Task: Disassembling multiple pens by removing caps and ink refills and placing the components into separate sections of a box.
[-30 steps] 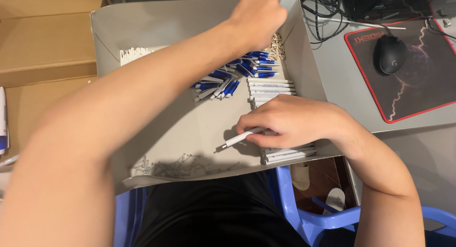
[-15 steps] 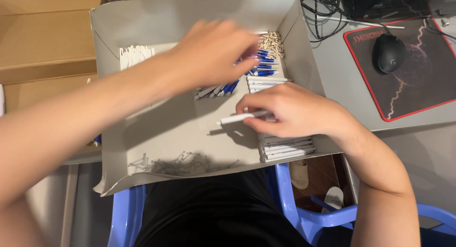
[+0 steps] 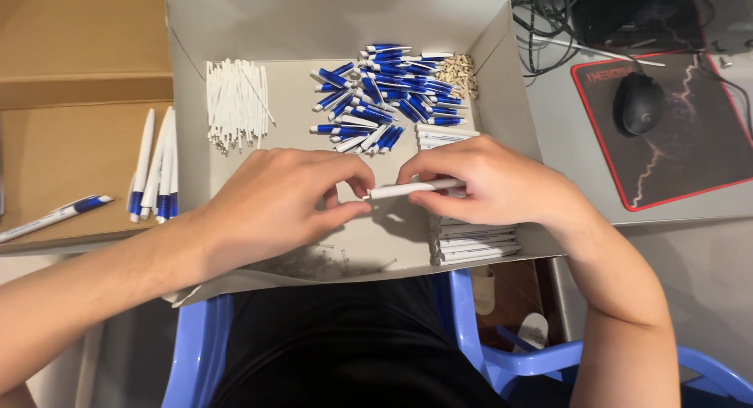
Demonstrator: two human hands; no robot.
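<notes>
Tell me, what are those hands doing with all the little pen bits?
A person is putting a pen together over a grey cardboard tray. The right hand holds a white pen barrel, and the left hand pinches at its tip. The tray holds white refill tubes, blue pen parts and stacked white barrels. Finished pens lie outside it.

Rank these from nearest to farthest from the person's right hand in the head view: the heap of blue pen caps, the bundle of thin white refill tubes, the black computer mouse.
From the right hand:
1. Heap of blue pen caps, just above it inside the grey cardboard tray.
2. Black computer mouse, up to the right on the black and red mat.
3. Bundle of thin white refill tubes, far left in the tray.
</notes>
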